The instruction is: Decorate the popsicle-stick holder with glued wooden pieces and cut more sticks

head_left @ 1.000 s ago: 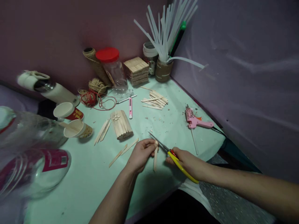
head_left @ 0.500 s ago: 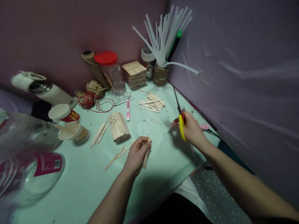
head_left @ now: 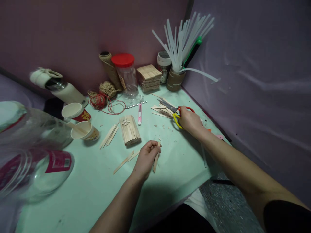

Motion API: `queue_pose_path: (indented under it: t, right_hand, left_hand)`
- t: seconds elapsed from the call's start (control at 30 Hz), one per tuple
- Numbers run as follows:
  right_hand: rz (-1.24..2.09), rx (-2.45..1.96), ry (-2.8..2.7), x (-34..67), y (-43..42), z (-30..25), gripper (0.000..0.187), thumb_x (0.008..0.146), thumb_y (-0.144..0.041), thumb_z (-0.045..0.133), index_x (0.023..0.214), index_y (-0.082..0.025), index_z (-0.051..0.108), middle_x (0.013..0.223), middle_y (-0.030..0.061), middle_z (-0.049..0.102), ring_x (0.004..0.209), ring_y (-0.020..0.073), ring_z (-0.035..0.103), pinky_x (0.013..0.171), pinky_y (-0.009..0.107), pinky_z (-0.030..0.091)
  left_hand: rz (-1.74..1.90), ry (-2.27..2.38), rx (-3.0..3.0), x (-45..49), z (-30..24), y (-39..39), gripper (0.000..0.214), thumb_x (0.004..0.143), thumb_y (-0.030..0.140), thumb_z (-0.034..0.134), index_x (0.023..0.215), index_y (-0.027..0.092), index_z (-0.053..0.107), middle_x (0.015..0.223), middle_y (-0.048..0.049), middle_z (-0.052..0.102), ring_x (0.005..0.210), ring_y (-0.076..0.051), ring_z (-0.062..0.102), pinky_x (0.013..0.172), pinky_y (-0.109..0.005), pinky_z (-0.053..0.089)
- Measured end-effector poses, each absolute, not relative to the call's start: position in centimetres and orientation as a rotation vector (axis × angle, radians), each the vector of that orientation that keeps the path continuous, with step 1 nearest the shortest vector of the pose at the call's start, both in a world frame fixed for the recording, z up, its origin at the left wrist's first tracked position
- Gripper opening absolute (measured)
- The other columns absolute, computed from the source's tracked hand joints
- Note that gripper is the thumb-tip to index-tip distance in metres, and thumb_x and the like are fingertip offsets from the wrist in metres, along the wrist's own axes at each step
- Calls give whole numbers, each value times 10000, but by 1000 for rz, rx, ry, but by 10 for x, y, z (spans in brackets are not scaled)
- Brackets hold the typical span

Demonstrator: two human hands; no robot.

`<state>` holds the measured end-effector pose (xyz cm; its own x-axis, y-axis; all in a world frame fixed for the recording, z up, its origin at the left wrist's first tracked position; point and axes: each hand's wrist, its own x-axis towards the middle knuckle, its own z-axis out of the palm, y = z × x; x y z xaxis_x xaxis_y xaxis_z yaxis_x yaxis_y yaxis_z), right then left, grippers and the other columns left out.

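Observation:
Between the thumb and fingers of my left hand (head_left: pixel 147 158) is a wooden craft stick (head_left: pixel 156 161), its angled end pointing toward me. My right hand (head_left: pixel 190 121) is closed on scissors (head_left: pixel 175 113) with yellow and red handles; their blades lie over a pile of craft sticks (head_left: pixel 161 111). Left of my left hand lie a couple of cut sticks (head_left: pixel 123 162). Behind them stands a small craft-stick piece with a flower shape (head_left: pixel 130 131). More pointed sticks (head_left: pixel 109 136) lie to its left.
A pink cutter (head_left: pixel 139 114) lies mid-table near tangled red cord (head_left: pixel 99 102). Paper cups (head_left: pixel 85 131), a bottle (head_left: pixel 69 94) and plastic jars (head_left: pixel 58 160) fill the left. At the back stand a red-lidded jar (head_left: pixel 123 60), stacked sticks (head_left: pixel 149 77) and a pot of glue sticks (head_left: pixel 175 79).
My right hand has swung the scissors left, so the blades now lie over the stick pile instead of pointing away beside it. My left hand still holds its stick. The view has shifted slightly.

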<state>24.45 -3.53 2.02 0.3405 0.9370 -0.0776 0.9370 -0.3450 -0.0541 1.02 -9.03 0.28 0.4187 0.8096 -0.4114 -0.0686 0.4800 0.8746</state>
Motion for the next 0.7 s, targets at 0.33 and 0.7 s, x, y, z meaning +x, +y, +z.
queue_pose_path:
  t: [0.33, 0.7]
  right_hand:
    - [-389, 2761, 1770, 233, -44, 32, 254, 807, -240, 508, 1048, -160, 513, 886, 130, 661, 751, 254, 597, 587, 286, 358]
    - [-950, 2792, 1950, 182, -64, 15, 202, 691, -287, 609, 747, -226, 425, 697, -17, 543, 609, 139, 441, 528, 233, 290]
  left_hand:
    - [694, 1040, 846, 9, 1, -87, 116, 778, 290, 627, 816, 188, 587, 681, 35, 524, 595, -83, 435, 566, -199, 324]
    - [717, 1077, 818, 10, 0, -85, 189, 740, 340, 666, 815, 184, 589, 672, 37, 543, 566, -80, 449, 549, -203, 332]
